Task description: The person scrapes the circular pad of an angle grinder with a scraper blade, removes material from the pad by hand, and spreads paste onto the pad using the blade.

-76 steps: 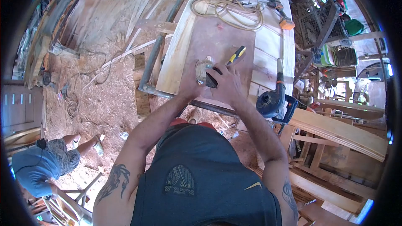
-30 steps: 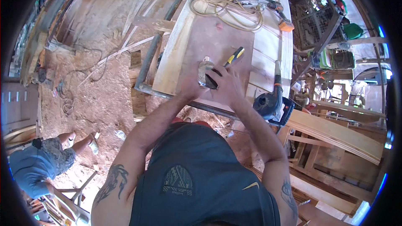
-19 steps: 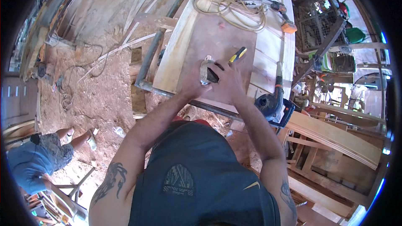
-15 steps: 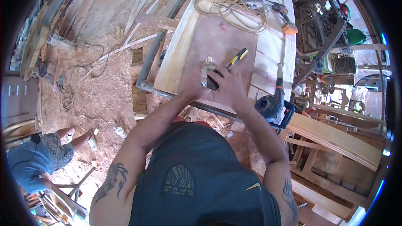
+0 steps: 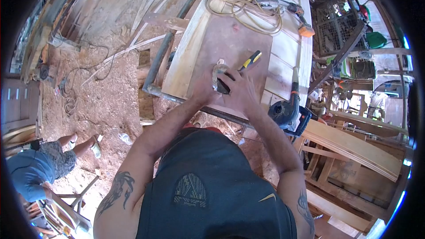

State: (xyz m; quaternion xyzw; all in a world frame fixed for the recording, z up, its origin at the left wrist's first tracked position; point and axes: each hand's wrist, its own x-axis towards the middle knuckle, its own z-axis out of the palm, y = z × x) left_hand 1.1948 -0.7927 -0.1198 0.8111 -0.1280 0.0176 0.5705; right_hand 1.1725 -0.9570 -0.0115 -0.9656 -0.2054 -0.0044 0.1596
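Note:
My left hand (image 5: 204,89) and my right hand (image 5: 240,89) meet over the near part of the board. Between them is a small object (image 5: 218,70) with a pale, rounded edge and a dark underside, its exact kind hidden by my fingers. Both hands are closed around it. A tool with a yellow-and-black handle (image 5: 251,60) points away just beyond my right fingers; its other end is covered by that hand. Below the hands lies a brownish flat panel (image 5: 212,46) set in a pale wooden door-like piece (image 5: 181,73).
A coiled yellowish cord (image 5: 243,11) and an orange-and-black drill (image 5: 301,20) lie on the far part. A dark blue power tool (image 5: 283,110) stands at the right edge. Planks (image 5: 354,150) are stacked at right. Another person (image 5: 35,168) is at the lower left.
My hands stay nearly in place, with only a slight shift of the fingers around the small object. The person at the lower left has moved slightly.

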